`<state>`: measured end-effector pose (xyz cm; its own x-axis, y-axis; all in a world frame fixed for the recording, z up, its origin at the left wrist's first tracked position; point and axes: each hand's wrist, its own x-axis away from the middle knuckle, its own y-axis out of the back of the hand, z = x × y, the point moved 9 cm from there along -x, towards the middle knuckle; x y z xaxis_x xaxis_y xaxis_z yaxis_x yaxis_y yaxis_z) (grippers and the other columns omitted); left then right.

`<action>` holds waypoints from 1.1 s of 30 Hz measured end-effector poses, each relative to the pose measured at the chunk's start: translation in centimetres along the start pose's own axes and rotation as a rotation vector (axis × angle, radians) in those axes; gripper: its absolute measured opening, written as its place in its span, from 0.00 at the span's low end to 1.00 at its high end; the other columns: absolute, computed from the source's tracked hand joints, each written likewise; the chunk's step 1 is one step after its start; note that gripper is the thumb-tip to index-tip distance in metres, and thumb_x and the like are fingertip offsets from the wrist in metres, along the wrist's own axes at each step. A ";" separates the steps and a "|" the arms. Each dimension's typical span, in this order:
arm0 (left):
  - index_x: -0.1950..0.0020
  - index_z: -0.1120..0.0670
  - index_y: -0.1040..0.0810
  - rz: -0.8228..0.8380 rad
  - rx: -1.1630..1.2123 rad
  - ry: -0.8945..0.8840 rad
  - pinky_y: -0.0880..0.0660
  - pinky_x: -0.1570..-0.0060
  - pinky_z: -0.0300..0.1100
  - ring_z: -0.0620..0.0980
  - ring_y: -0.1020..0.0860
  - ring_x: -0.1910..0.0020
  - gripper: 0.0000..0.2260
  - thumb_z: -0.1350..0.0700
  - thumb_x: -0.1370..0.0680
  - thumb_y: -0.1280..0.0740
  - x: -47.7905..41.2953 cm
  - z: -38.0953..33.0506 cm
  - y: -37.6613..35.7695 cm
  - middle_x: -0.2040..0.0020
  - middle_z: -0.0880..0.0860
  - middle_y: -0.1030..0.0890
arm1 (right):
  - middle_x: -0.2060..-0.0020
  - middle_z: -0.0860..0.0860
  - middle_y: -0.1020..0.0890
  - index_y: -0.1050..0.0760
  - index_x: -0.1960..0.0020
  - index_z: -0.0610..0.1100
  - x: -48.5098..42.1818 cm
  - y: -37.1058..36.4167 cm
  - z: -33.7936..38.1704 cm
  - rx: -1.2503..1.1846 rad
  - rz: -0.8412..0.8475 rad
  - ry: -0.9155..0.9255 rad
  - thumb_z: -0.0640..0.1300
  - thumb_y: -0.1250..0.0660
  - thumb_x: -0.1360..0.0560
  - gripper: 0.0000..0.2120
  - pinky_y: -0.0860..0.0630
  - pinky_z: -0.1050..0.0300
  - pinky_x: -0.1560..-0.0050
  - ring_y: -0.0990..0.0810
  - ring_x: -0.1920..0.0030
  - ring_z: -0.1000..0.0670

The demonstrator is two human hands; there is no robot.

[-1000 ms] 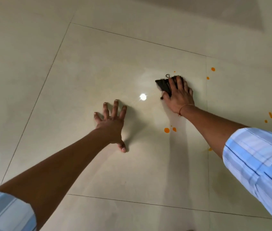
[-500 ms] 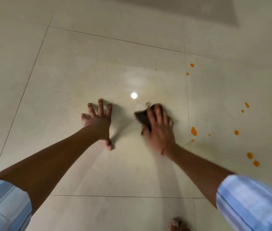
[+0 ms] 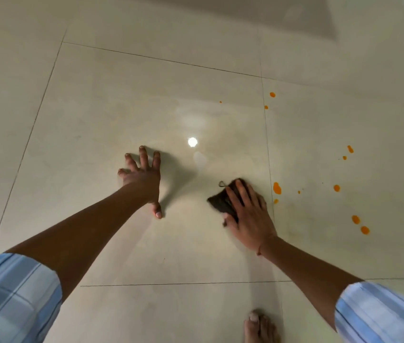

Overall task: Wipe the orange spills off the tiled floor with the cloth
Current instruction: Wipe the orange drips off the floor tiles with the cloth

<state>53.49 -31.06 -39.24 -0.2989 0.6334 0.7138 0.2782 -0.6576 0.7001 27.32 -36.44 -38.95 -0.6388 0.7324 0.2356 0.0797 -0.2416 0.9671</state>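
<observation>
A dark folded cloth (image 3: 220, 204) lies on the glossy beige tiled floor (image 3: 121, 95). My right hand (image 3: 250, 219) presses flat on it, fingers laid straight over the top and thumb at its near edge. Just right of the cloth, past a grout line, sits the largest orange spill (image 3: 277, 188) with a small drop below it. Further drops lie at the far right (image 3: 355, 219), right of centre (image 3: 336, 188) and farther back (image 3: 272, 94). My left hand (image 3: 144, 177) rests spread on the tile to the cloth's left, holding nothing.
A bare foot (image 3: 260, 328) shows at the bottom edge below my right arm. A bright lamp reflection (image 3: 192, 142) shines on the tile between my hands. A darker floor area (image 3: 245, 11) lies at the top.
My right hand has dragged the cloth back toward me and slightly right, over the spot where two orange drops lay; those drops are gone. My left hand stays planted. The view has shifted right.
</observation>
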 end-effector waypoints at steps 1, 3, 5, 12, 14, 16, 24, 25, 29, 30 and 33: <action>0.27 0.54 0.75 0.003 -0.002 0.008 0.41 0.33 0.66 0.73 0.63 0.27 0.75 0.40 0.48 0.18 0.0 0.0 0.1 0.27 0.63 0.74 | 0.23 0.44 0.43 0.44 0.23 0.49 -0.6 0.4 -2.2 0.007 -0.009 -0.066 0.57 0.46 0.25 0.33 0.39 0.39 0.29 0.46 0.23 0.41; 0.28 0.54 0.77 0.026 -0.002 0.026 0.41 0.34 0.68 0.74 0.63 0.27 0.76 0.41 0.48 0.17 -0.3 -0.3 0.0 0.27 0.63 0.75 | 0.22 0.45 0.44 0.45 0.22 0.49 -3.5 1.4 -6.0 0.048 -0.017 -0.205 0.58 0.50 0.25 0.32 0.43 0.40 0.28 0.46 0.23 0.42; 0.28 0.55 0.77 0.046 0.005 0.057 0.41 0.35 0.69 0.75 0.62 0.28 0.76 0.43 0.49 0.16 -0.6 -0.5 0.1 0.27 0.64 0.75 | 0.22 0.46 0.45 0.46 0.22 0.50 -6.3 2.4 -8.7 0.051 -0.027 -0.284 0.58 0.53 0.24 0.32 0.47 0.40 0.27 0.47 0.23 0.43; 0.22 0.50 0.66 -0.130 0.054 -0.253 0.51 0.29 0.66 0.66 0.63 0.25 0.69 0.35 0.47 0.21 0.9 -10.1 0.6 0.23 0.57 0.70 | 0.21 0.46 0.48 0.48 0.21 0.49 2.3 0.2 -11.1 -0.020 -0.030 -0.436 0.59 0.54 0.24 0.33 0.47 0.42 0.26 0.51 0.23 0.42; 0.22 0.50 0.65 -0.126 -0.031 -0.361 0.54 0.29 0.66 0.66 0.66 0.25 0.68 0.35 0.46 0.21 1.6 -13.8 -0.7 0.23 0.57 0.70 | 0.22 0.45 0.48 0.48 0.21 0.49 0.6 0.6 -12.0 -0.034 -0.044 -0.454 0.59 0.53 0.24 0.33 0.48 0.42 0.25 0.51 0.23 0.42; 0.23 0.50 0.66 -0.138 -0.054 -0.374 0.57 0.30 0.67 0.66 0.68 0.26 0.68 0.35 0.45 0.22 1.2 -14.7 -1.2 0.24 0.57 0.71 | 0.22 0.45 0.47 0.47 0.22 0.49 -1.0 1.1 -12.9 -0.049 -0.092 -0.520 0.59 0.52 0.23 0.32 0.48 0.42 0.26 0.50 0.23 0.42; 0.22 0.52 0.65 -0.106 -0.175 -0.400 0.56 0.30 0.68 0.67 0.67 0.26 0.66 0.38 0.43 0.21 1.5 -16.4 -0.8 0.24 0.58 0.70 | 0.22 0.44 0.46 0.47 0.22 0.49 1.0 0.9 -15.2 -0.063 -0.084 -0.557 0.59 0.53 0.24 0.32 0.47 0.43 0.26 0.49 0.23 0.41; 0.22 0.52 0.64 -0.111 -0.200 -0.432 0.55 0.29 0.67 0.67 0.66 0.26 0.66 0.39 0.43 0.20 1.5 -17.0 -0.7 0.23 0.58 0.69 | 0.22 0.44 0.46 0.47 0.22 0.49 0.1 1.1 -15.8 -0.095 -0.110 -0.626 0.59 0.54 0.24 0.33 0.47 0.42 0.27 0.48 0.23 0.40; 0.22 0.52 0.65 -0.086 -0.230 -0.495 0.53 0.29 0.67 0.66 0.67 0.26 0.66 0.41 0.42 0.19 1.4 -17.9 -0.8 0.24 0.59 0.69 | 0.22 0.44 0.46 0.47 0.21 0.48 0.9 0.7 -14.3 -0.117 -0.121 -0.605 0.60 0.55 0.24 0.34 0.46 0.42 0.27 0.49 0.23 0.40; 0.22 0.52 0.65 -0.077 -0.220 -0.496 0.54 0.29 0.68 0.66 0.68 0.26 0.66 0.41 0.43 0.19 1.3 -17.9 -0.9 0.24 0.58 0.70 | 0.22 0.44 0.47 0.47 0.21 0.48 2.4 0.4 -13.8 -0.092 -0.099 -0.535 0.60 0.55 0.24 0.33 0.45 0.42 0.27 0.50 0.23 0.41; 0.23 0.52 0.66 -0.049 -0.224 -0.473 0.54 0.30 0.70 0.67 0.69 0.27 0.67 0.43 0.43 0.18 1.3 -18.1 -0.7 0.25 0.58 0.72 | 0.22 0.44 0.47 0.48 0.21 0.49 3.4 0.4 -16.0 -0.088 -0.050 -0.530 0.59 0.53 0.23 0.32 0.44 0.42 0.27 0.50 0.23 0.42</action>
<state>36.41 -37.10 -39.18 0.1524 0.7465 0.6477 0.0567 -0.6608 0.7484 12.94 -44.24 -39.34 -0.1641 0.9597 0.2280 -0.0202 -0.2343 0.9719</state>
